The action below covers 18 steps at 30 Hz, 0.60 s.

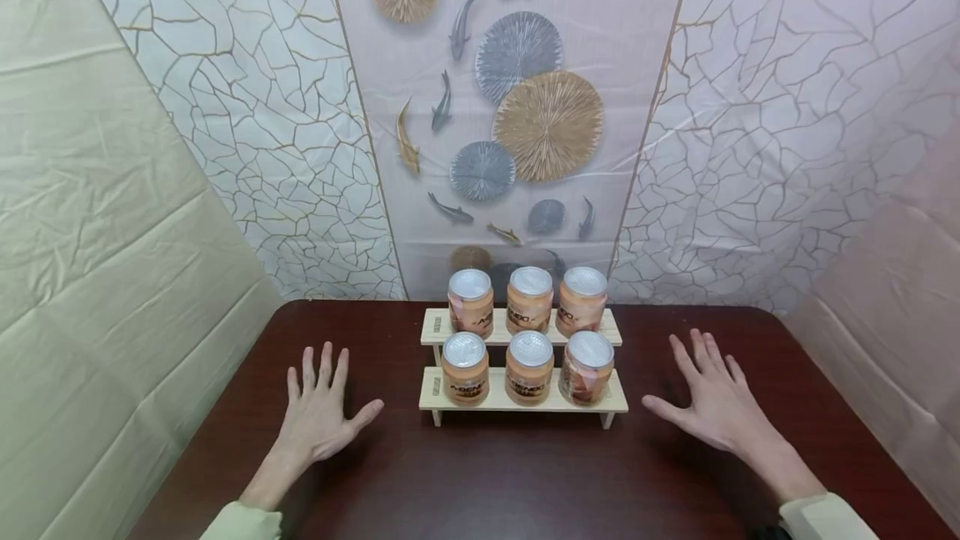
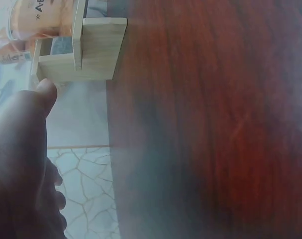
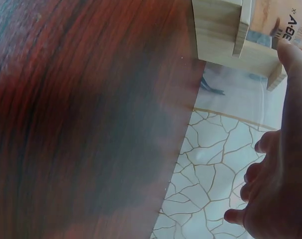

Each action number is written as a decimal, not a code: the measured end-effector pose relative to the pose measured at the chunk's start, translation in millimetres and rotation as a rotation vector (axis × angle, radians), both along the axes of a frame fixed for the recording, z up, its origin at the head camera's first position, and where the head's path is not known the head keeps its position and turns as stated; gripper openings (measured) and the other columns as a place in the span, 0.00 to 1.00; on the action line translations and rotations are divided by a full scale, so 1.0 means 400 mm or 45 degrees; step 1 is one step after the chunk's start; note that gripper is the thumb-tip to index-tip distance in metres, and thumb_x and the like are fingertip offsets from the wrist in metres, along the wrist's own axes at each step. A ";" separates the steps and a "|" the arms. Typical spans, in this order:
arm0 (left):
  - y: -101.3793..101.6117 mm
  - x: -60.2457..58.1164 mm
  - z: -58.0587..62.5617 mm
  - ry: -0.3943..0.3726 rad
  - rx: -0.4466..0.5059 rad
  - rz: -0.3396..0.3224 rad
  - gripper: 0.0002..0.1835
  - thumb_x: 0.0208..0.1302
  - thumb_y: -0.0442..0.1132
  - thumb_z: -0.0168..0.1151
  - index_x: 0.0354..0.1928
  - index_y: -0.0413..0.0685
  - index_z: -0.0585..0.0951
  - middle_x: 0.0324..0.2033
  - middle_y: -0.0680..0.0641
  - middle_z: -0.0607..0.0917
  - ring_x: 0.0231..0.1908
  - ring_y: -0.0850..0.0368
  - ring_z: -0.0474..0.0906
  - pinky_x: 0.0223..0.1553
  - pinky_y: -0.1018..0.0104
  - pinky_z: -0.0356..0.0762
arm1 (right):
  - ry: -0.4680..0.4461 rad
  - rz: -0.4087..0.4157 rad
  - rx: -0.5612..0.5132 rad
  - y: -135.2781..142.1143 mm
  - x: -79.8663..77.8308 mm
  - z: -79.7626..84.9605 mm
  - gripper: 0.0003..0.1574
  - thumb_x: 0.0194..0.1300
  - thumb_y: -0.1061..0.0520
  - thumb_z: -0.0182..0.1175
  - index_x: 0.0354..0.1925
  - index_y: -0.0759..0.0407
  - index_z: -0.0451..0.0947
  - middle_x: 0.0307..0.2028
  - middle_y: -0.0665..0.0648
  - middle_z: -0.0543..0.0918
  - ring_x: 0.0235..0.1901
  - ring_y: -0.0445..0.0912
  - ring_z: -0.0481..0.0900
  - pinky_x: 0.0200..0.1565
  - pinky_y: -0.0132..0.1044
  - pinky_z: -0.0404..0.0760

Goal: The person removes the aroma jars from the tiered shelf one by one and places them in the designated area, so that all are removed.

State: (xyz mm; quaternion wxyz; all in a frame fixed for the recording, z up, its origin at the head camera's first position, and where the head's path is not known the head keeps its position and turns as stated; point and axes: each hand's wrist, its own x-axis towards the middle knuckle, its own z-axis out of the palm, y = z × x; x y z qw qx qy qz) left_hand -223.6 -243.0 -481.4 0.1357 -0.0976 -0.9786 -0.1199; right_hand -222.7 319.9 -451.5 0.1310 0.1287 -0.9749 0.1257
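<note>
A two-tier pale wooden rack (image 1: 525, 403) stands toward the back of the table, with three orange jars on each tier. The jars have silvery lids; one is the front left jar (image 1: 465, 373), another the back right jar (image 1: 582, 307). My left hand (image 1: 321, 415) is left of the rack, palm down over the table, fingers spread and holding nothing. On the other side my right hand (image 1: 716, 402) is spread the same way, its thumb pointing toward the rack. Both wrist views show the rack's side beyond the thumb, apart from the hand in the head view.
The dark red-brown table (image 1: 517, 473) has rounded back corners. Behind it hangs a patterned cloth (image 1: 487, 90) with fish and round leaf shapes. Beige cloth walls (image 1: 112, 273) rise at the left and right sides.
</note>
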 end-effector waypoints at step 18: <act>0.183 -0.023 -0.008 0.069 0.502 -0.535 0.36 0.58 0.40 0.75 0.67 0.36 0.74 0.65 0.26 0.70 0.59 0.31 0.74 0.55 0.40 0.73 | 0.339 0.142 -0.528 -0.088 -0.047 0.055 0.29 0.64 0.57 0.68 0.59 0.68 0.75 0.47 0.64 0.86 0.47 0.61 0.83 0.45 0.44 0.76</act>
